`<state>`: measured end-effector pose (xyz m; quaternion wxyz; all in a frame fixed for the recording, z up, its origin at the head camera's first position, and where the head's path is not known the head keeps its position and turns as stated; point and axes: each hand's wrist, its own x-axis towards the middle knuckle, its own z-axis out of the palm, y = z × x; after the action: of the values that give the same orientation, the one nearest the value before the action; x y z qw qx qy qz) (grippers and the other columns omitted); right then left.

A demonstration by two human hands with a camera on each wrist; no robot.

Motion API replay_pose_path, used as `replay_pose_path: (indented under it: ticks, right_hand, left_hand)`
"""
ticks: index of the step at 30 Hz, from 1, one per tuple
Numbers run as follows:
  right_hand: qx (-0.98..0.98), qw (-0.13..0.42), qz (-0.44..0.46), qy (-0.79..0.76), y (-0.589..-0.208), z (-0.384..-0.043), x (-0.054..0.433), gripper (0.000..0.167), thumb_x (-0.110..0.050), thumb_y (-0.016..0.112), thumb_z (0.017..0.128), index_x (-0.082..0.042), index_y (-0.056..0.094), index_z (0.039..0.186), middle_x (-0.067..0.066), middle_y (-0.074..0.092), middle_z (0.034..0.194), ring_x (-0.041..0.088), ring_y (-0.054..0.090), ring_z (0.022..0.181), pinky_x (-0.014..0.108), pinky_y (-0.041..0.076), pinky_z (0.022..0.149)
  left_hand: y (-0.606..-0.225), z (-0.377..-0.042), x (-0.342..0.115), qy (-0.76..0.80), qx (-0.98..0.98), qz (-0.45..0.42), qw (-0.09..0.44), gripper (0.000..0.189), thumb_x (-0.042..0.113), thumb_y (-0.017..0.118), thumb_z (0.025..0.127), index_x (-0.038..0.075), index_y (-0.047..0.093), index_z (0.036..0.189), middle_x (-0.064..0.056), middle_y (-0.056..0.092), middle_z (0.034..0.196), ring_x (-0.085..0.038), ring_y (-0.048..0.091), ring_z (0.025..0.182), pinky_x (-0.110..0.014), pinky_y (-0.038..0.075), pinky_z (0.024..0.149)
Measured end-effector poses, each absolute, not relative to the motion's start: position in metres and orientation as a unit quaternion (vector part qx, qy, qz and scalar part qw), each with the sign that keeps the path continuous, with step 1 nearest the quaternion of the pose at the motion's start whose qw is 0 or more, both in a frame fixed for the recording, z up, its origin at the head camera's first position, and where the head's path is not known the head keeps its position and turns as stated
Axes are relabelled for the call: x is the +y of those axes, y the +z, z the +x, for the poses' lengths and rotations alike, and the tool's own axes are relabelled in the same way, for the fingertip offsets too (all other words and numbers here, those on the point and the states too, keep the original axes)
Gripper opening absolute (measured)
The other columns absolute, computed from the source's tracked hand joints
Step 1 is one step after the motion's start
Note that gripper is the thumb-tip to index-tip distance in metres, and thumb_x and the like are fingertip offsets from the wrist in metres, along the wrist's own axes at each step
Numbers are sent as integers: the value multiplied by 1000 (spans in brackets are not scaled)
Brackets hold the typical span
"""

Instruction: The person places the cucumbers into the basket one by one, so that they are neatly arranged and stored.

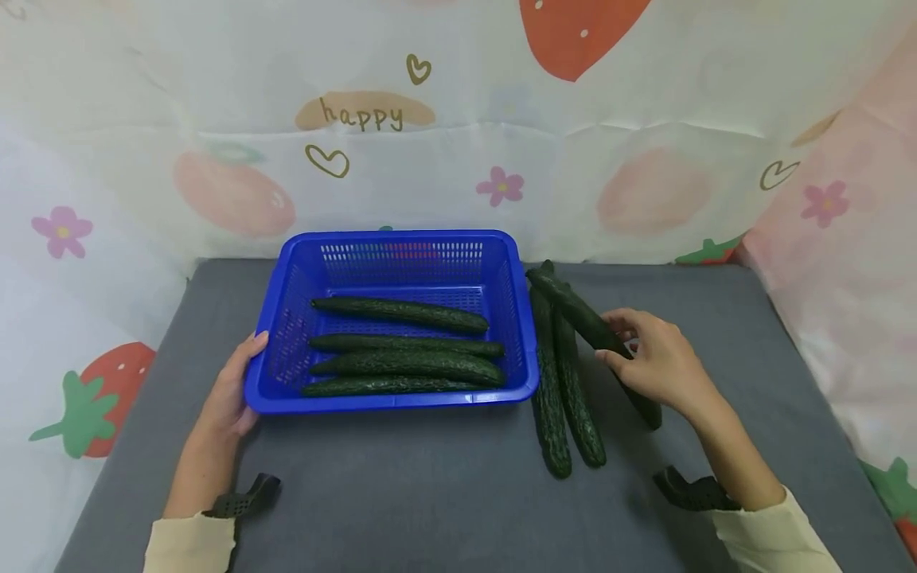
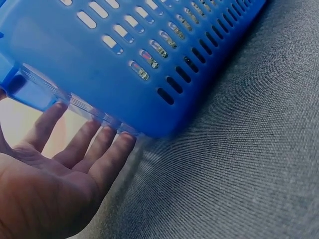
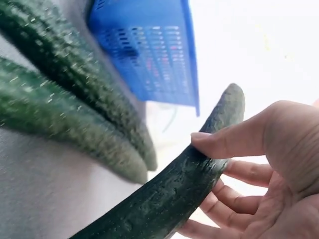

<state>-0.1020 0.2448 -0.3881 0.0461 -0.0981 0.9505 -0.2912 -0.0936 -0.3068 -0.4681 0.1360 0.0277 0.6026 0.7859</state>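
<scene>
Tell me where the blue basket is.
In the head view, the blue basket is left of centre, between the left hand gripping its left side and two cucumbers lying just to its right on the grey surface.

R wrist view: held cuke (image 3: 164,191) cut off by btm edge, basket (image 3: 144,15) by top.

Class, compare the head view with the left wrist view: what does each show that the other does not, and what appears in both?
Only the head view shows the "happy" lettering, the right hand, the cucumber it grips and two cucumbers lying beside the basket.

Only the left wrist view shows the left palm and the basket's slotted outer side.

Both show the blue basket, the left hand at it and the gray cloth.
</scene>
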Motion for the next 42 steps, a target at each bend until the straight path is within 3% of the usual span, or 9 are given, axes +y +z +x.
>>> replay_pose_path:
  ticks: [2,9,14,21,28,35,42]
  right_hand:
    - [948,46,-108,-297,-384,-104,241,47,-17,74,100,-2,61,142,24,67,131,42,64,118,60,54,98]
    - [946,42,-147,-287,-367,-106,223,45,-14,73,101,-4,61,143,23,66,132,38,62,117,55,52,86]
    - [945,19,-175,-276,-354,-111,208,45,-16,71,103,-6,59,145,21,65,133,38,63,120,56,53,89]
    - [950,-20,-201,-238,-340,-119,187,47,-18,69,104,-7,57,148,18,64,133,36,65,119,51,57,80]
    - [950,-28,-234,-205,-334,-127,165,44,-15,71,102,-10,61,145,18,65,137,32,68,98,46,55,70]
    - [947,-22,-259,-188,-330,-135,143,45,-18,73,101,-15,62,145,13,66,140,32,71,107,42,54,64]
    - [934,-18,-299,-193,-327,-150,117,44,-20,74,101,-15,63,144,8,69,135,25,70,102,36,50,61]
  left_hand:
    - [-467,-94,-307,784,605,27,135,54,39,31,115,22,20,164,5,53,149,-12,60,131,-30,56,102]
    - [-469,-94,-307,803,580,22,140,41,37,33,115,24,35,154,5,64,136,-10,66,119,-31,58,96]
    - [-468,-93,-307,812,567,7,135,36,36,35,115,27,41,149,7,69,130,-9,68,114,-31,59,93]
    - [-466,-93,-307,805,577,-2,136,39,37,36,114,26,37,152,7,67,132,-9,68,115,-30,59,94]
    - [-466,-92,-304,785,605,-17,133,48,41,38,114,26,30,158,6,61,139,-10,64,121,-30,58,97]
    - [-466,-92,-302,780,610,-24,140,48,43,38,113,26,30,158,7,61,139,-10,64,121,-31,57,97]
    - [-465,-92,-303,789,599,-34,135,42,42,39,113,28,35,153,9,64,134,-9,65,117,-30,58,95]
